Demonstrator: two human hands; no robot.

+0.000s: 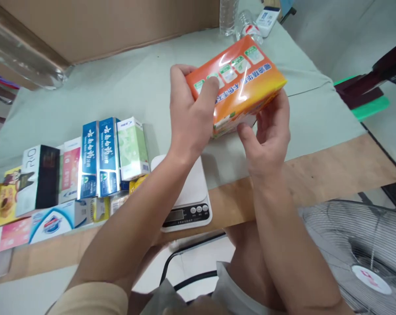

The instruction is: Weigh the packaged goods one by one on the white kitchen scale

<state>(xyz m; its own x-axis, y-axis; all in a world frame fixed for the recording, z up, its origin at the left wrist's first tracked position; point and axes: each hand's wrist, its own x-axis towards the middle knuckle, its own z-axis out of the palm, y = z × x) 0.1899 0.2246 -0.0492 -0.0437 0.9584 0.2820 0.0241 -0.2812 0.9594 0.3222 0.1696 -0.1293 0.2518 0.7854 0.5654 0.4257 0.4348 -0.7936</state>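
Observation:
Between my hands is an orange and yellow plastic-wrapped pack, tilted and raised above the table. My left hand grips its left end, thumb across the top. Under the right end, my right hand is closed around the lower edge with its thumb at the near side. Below and to the left of the pack sits a white digital kitchen scale, partly hidden by my left forearm. Nothing is seen lying on the visible part of its plate.
Left of the scale stand two blue boxes, a green box, a black-and-white box and other packages. Plastic bottles and a white card-like device are at the back. Cardboard borders the table; a fan stands lower right.

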